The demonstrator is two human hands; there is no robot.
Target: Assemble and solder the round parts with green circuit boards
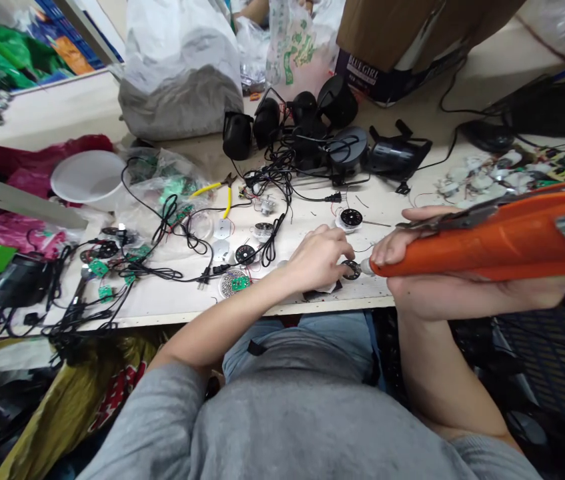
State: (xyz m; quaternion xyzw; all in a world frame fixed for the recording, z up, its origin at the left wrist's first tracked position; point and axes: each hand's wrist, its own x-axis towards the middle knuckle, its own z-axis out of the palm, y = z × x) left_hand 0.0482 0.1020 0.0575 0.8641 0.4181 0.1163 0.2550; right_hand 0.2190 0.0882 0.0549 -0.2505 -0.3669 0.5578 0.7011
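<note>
Right up against the near edge of the table (pixel 292 309), the left hand (pixel 319 257) has its fingers bent and narrowed over a small black disc (pixel 351 269). The disc sits right at those fingertips: round, dark, with pale marks around its face. Fingers and tool cover some of it, so I can't fairly tell whether the left hand pinches it or merely rests there. The right hand (pixel 393 245) is wrapped round the front of a bulky orange power tool (pixel 487 237), whose grey nose comes in at the disc's right side. A dark piece (pixel 318 293) lies just under the left wrist.

To the left of the left hand, a green circuit board (pixel 240 283) lies on a round speckled plate. Just beyond its fingers there's a similar disc (pixel 351 217), black and patterned, on a white round base with red wire beside it. Farther out from the left hand are yellow-handled cutters (pixel 227 195), then a tangle of black cords (pixel 282 167), a cluster of black housings (pixel 305 113) and, well beyond both hands, a pale sack (pixel 179 73) and a carton (pixel 362 77) reading BLUE GIRL.
</note>
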